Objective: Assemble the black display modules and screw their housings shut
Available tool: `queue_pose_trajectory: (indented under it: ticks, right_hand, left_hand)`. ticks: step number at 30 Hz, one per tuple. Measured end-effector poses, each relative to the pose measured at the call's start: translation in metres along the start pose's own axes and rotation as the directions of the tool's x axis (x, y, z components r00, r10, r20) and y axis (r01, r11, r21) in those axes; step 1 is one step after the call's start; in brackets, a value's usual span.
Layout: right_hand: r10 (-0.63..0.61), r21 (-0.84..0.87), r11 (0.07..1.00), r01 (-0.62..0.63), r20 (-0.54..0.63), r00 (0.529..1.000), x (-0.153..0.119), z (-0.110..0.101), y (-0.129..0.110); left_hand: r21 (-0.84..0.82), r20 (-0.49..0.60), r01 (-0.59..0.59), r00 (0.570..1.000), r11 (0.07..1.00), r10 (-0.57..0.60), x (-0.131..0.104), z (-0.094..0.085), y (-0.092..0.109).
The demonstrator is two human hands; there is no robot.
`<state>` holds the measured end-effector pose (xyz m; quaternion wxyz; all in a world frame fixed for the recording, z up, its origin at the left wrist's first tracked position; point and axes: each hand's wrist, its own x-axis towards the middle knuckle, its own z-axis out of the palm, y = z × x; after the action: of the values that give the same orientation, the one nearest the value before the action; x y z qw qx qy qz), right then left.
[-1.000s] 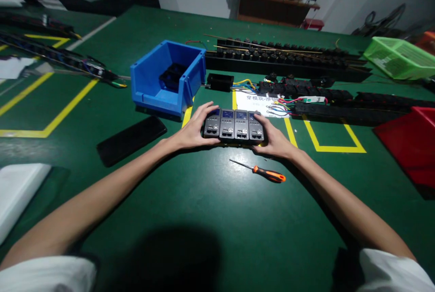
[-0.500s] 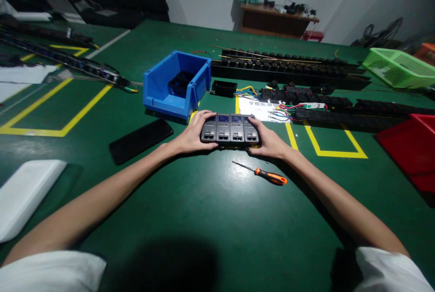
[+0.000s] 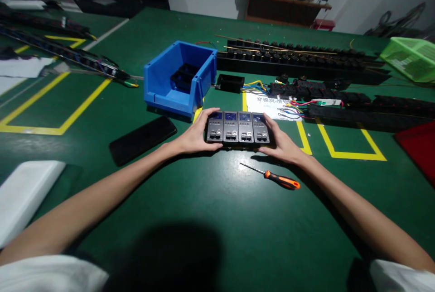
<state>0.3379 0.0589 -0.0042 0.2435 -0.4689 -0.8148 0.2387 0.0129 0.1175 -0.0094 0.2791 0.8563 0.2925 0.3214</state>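
Note:
A row of several black modules [image 3: 238,130], joined side by side, lies between my hands, with small dark screens at the top and port sockets along the near edge. My left hand [image 3: 200,136] grips the left end, fingers over the far edge and thumb along the near side. At the right end, my right hand [image 3: 280,143] is curved around the corner, its digits at the far and near edges. Just on the near side of the row, an orange-and-black screwdriver [image 3: 282,180] rests on the green tabletop [image 3: 244,224], its shaft pointing left.
A blue bin [image 3: 170,102] with black parts inside stands beyond my left hand. A black phone-like slab [image 3: 142,140] and a white block [image 3: 29,192] lie to the left. Black strips with wires [image 3: 319,90], a printed sheet [image 3: 258,104], a green basket [image 3: 411,59] and a red bin [image 3: 419,147] are right.
My right hand's upper digit has slid off the face of the rightmost module to its right edge. The whole scene sits slightly differently as the head view has turned left.

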Motion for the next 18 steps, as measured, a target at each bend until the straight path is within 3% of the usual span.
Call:
queue_pose_trajectory:
  ticks: [9, 14, 18]
  right_hand:
    - [0.026, 0.163, 0.986, -0.018, -0.049, 0.998, 0.001, 0.001, 0.002]
    - [0.112, 0.396, 0.916, -0.058, -0.114, 0.987, 0.003, 0.000, 0.005]
    - [0.179, 0.488, 0.870, -0.065, -0.190, 0.965, 0.007, -0.001, 0.012]
  left_hand:
    - [-0.101, -0.026, 0.047, 0.998, 0.994, -0.050, -0.004, -0.002, 0.006]
    - [-0.142, -0.068, 0.072, 0.994, 0.987, -0.083, -0.012, -0.001, 0.011]
    - [-0.169, -0.117, 0.082, 0.988, 0.982, -0.102, -0.022, -0.001, 0.015]
